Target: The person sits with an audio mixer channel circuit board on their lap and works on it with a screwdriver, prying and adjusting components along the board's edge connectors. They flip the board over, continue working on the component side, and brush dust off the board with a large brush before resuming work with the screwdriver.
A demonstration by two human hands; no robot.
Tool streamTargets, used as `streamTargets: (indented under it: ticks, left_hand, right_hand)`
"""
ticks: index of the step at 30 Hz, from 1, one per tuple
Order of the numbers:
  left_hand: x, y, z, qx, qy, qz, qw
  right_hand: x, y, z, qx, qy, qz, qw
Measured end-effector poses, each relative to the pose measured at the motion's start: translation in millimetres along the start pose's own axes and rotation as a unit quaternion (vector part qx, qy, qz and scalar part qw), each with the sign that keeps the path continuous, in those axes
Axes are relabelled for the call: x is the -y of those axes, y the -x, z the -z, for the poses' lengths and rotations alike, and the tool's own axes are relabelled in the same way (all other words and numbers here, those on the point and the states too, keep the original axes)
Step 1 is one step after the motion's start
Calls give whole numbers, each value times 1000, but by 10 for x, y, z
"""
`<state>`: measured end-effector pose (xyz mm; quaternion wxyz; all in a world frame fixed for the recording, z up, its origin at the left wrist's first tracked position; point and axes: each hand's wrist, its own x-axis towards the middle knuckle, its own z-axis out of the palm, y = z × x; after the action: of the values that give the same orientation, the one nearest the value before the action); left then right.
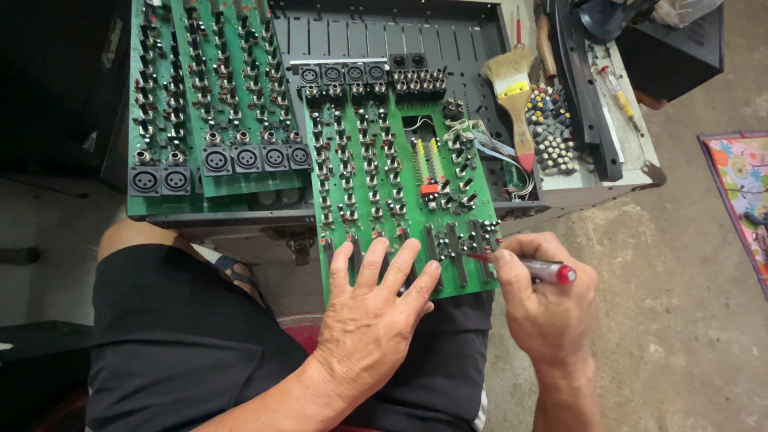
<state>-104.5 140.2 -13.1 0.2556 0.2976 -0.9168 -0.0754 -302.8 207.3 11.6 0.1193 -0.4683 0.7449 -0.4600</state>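
From the head camera, a flat green circuit board (392,192) leans out of a dark metal mixer chassis (448,40) and rests with its near edge over the person's lap, which is covered by black shorts (192,344). The board is glossy and crowded with rows of small black and silver parts, a few yellow and red pieces near its middle, and long black slider slots along the near edge. Further left, more green boards (208,96) lie in the chassis, each ending in a row of round black sockets. A bundle of thin wires (500,152) runs off the board's right side. Behind it lie a wooden brush (516,100) with pale bristles and a tray of small grey and coloured knobs (556,132). The floor (680,264) is rough grey concrete.

The left hand (372,312) lies flat on the board's near edge, fingers (400,260) spread wide and pressing down, gripping nothing. The right hand (544,300) is curled closed round a slim screwdriver (524,266) with a clear handle and red cap, its red shaft tip touching the board's right near corner beside the slider slots
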Motion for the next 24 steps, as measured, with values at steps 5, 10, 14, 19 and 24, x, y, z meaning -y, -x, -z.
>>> streamTargets:
  ticks: [5, 10, 14, 19, 24]
  left_hand:
    - [5, -7, -6, 0, 10, 6, 1000]
    - [0, -10, -7, 0, 10, 6, 1000]
    - [5, -9, 10, 2, 11, 8, 1000]
    - [14, -16, 14, 9, 5, 9, 1000]
    - [10, -5, 16, 18, 23, 26, 999]
  right_hand:
    - [-4, -41, 148, 51, 16, -73, 996]
    - [1, -25, 66, 18, -42, -56, 997]
    - [2, -48, -51, 10, -55, -30, 998]
    - [15, 12, -42, -41, -108, 21, 993]
    - [27, 95, -26, -58, -123, 25, 990]
